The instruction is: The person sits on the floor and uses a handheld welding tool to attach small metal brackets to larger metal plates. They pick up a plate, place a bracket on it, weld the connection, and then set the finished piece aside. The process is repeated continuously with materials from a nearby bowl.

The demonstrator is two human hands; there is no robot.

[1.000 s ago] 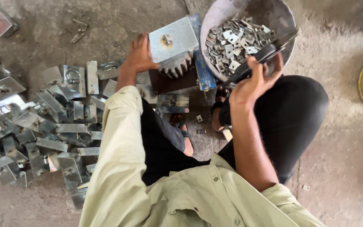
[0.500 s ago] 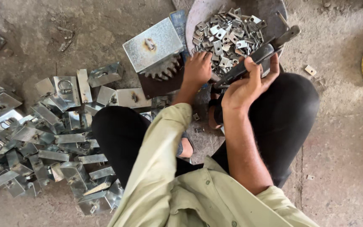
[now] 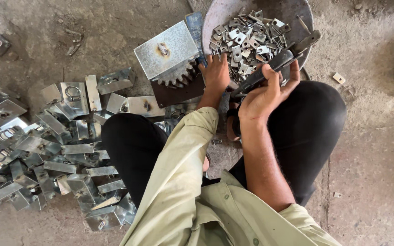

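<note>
Here the rough grey concrete floor point(image 3: 370, 150) is carrying everything, and the person is sitting on it in dark trousers and a pale green shirt. To the person's left a wide heap of bent, shiny galvanised metal brackets point(image 3: 46, 150) is spreading across the floor, several of them showing a small loop or ring. Ahead of the knees a round grey metal pan point(image 3: 215, 18) is lying on the floor, and a pile of small flat silver metal plates point(image 3: 247, 38) is filling its near side. Just left of the pan a square galvanised steel plate with a centre fitting point(image 3: 165, 54) is sitting tilted over a toothed gear wheel on a dark rusty base point(image 3: 178, 86); a narrow blue strip is standing between this and the pan.

The left hand point(image 3: 216, 73) is reaching forward with its fingers spread apart, the fingertips touching the small plates at the pan's near edge; whether it is pinching one of them I cannot tell. The right hand point(image 3: 263, 93) is closed tight around the handle of a long dark metal hand tool point(image 3: 277, 61), which is lying slantwise above the pan's near right rim, its far end pointing up and to the right.
</note>
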